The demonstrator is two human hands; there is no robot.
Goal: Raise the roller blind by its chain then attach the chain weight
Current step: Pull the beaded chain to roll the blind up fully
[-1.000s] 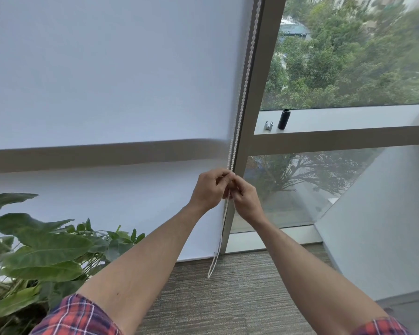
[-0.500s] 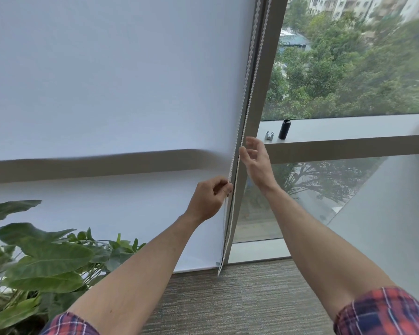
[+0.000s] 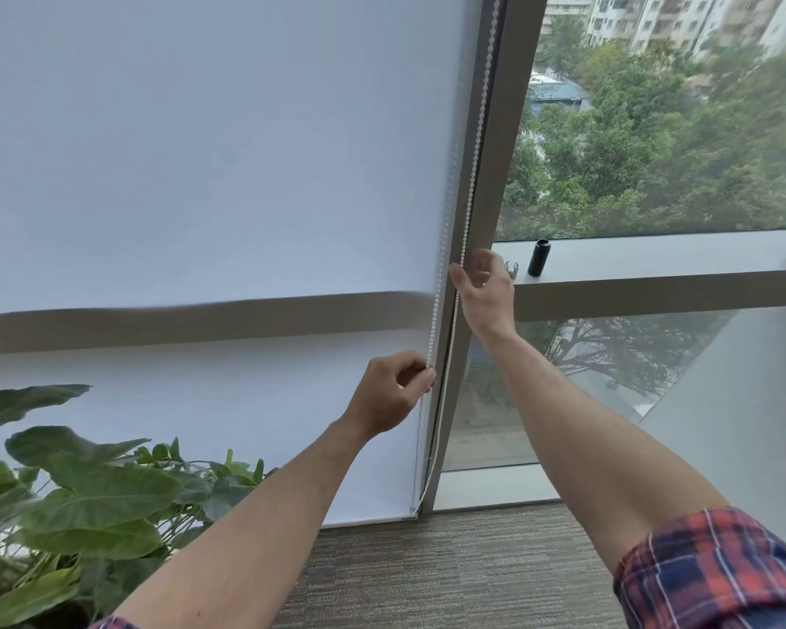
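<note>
We are pinching the white beaded chain (image 3: 435, 306) beside the grey window frame (image 3: 495, 143) in our left hand (image 3: 393, 394); our right hand (image 3: 484, 292) is half-open, touching the other strand. Beads may slip through a loose grip.

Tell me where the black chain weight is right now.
In the head view, the black chain weight stands upright on the window ledge, right of the right hand, beside a small metal piece.

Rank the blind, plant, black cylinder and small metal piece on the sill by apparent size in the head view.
1. Blind, largest by far.
2. Plant, though it is nearer the camera.
3. Black cylinder.
4. Metal piece, smallest and partly hidden by the right hand.
</note>
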